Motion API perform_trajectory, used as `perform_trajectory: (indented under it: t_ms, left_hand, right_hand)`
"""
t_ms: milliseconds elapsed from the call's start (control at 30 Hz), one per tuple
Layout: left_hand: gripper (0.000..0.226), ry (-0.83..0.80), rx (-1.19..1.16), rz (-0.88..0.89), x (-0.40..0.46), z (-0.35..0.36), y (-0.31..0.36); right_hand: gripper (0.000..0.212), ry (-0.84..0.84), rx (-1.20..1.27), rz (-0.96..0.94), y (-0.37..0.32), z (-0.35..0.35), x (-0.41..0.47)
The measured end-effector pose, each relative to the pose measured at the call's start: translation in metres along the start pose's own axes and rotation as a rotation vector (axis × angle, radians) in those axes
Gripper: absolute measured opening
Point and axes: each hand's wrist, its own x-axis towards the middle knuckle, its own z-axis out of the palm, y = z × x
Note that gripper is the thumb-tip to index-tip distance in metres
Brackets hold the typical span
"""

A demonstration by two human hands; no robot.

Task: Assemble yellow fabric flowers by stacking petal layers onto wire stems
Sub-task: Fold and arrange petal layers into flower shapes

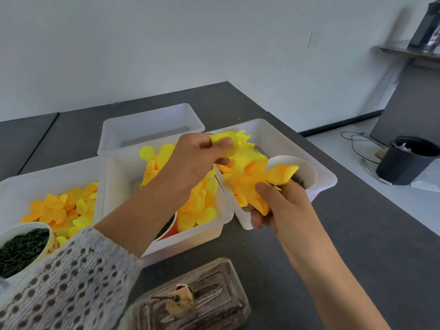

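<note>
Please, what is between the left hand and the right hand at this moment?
In the head view, a bunch of yellow fabric petals stretches between them: the left hand pinches its upper end, and the right hand grips its lower part, above the right white bin.

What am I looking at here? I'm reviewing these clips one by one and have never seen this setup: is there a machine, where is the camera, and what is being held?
There is no machine. A person works with two bare hands, and the single picture comes from a wide-angle camera worn on the head, looking forward and down.

The left hand pinches a yellow petal layer at the top of a bunch of yellow fabric petals; the right hand keeps its grip on the bunch from below.

On the dark table stand four clear plastic bins. The left bin and the middle bin hold loose yellow petals, the far bin looks empty, and the right bin holds a white cup. A cup of dark green pieces sits at the left, and a brown tray lies nearest the camera.
</note>
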Motion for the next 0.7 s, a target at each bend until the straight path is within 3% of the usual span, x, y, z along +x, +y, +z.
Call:
perform_trajectory:
  t_ms: [100, 267, 533, 700]
  left_hand:
    - [0.018, 0.002, -0.132, -0.158, 0.018, 0.002, -0.002]
    - [0.027, 0.093, -0.053, -0.193, 0.043, 0.011, 0.000]
    - [0.049, 0.153, 0.368, 0.138, 0.053, 0.033, -0.007]
    - [0.041, 0.175, 0.571, 0.271, 0.050, 0.046, -0.015]
  right_hand:
    - [0.023, 0.061, -0.099, 0.029, 0.005, -0.014, -0.012]
    - [0.030, 0.133, -0.009, 0.119, 0.011, -0.037, -0.024]
    - [0.036, 0.161, 0.124, 0.146, 0.018, -0.059, -0.029]
    - [0.032, 0.152, 0.057, 0.162, 0.024, -0.062, -0.030]
